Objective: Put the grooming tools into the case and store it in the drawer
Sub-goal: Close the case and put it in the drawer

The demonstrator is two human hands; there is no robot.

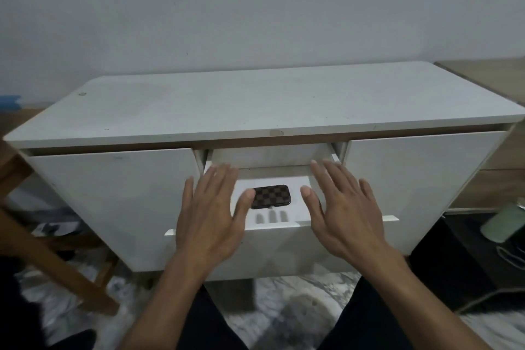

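Pale grey wall [255,8] fills the upper half of the view, and against it stands a low white cabinet [113,193] whose flat counter [255,99] runs across the middle of the picture. Below the counter's front edge, at the centre, a white drawer [272,226] stands pulled out towards the person, between two closed white fronts at 9 and 3 o'clock.

On the drawer's white floor lies the case [271,196], a small rounded rectangle with a brown and dark checker pattern, closed and flat, roughly in the middle of the drawer. Just towards 6 o'clock of it, three pale grey oval marks show on the inside of the drawer front.

Both hands are over the drawer, palms down. The left hand [210,216] lies at 9 o'clock of the case, fingers straight and spread, its thumb tip just overlapping the case's left end in the view; whether it touches cannot be told. The right hand [343,213] lies at 3 o'clock of the case, well clear of it, fingers likewise straight and spread. Neither grip holds anything.

At 8 o'clock a brown wooden frame [56,258] slants over a marbled grey floor [284,307]. At 4 o'clock a pale green cylinder [502,224] rests on something dark.
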